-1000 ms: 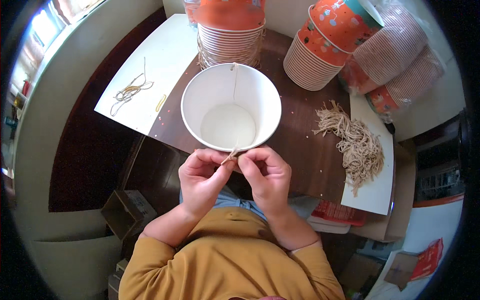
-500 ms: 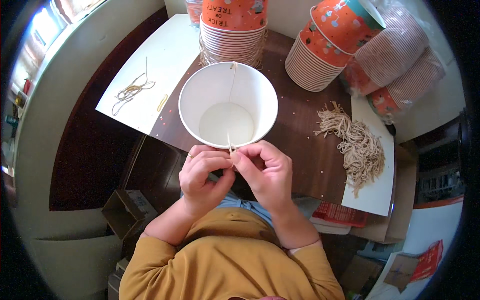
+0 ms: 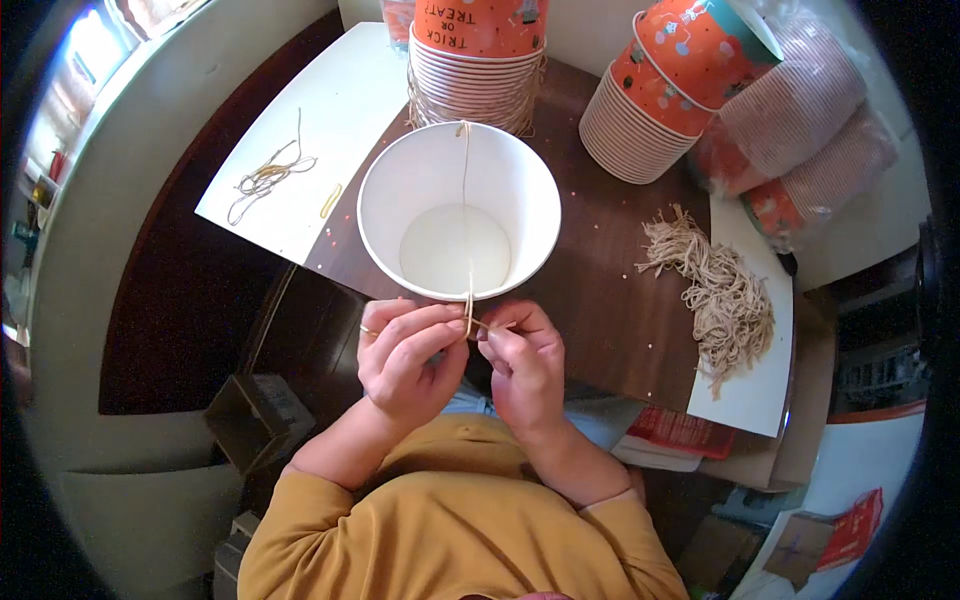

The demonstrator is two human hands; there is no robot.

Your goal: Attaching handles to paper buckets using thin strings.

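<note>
Nearest the camera, mustard-yellow sleeves [image 3: 450,520] lead up to both hands, which meet at the near rim of a white paper cup [image 3: 458,210]. The left hand [image 3: 405,355], a ring on one finger, has thumb and forefinger pinched together on a thin tan string [image 3: 467,300] just below the rim. The right hand [image 3: 522,360] pinches the same string's short end right beside it, fingers closed on it, the two hands almost touching.

The string runs from the pinch up over the near rim, down the inside wall and across to the far rim, where it is fixed. The cup stands upright on the dark wooden tabletop [image 3: 600,300], its mouth open.

To the right, a heap of tan strings [image 3: 715,295] lies partly on a white sheet [image 3: 750,400]. To the left, a second white sheet [image 3: 330,150] carries a few loose strings [image 3: 262,180].

Beyond the cup stands a stack of orange cups [image 3: 478,55], strings hanging at its sides. Another stack of orange cups [image 3: 660,90] leans at the right, with bagged cups [image 3: 810,130] in clear plastic past it.
</note>
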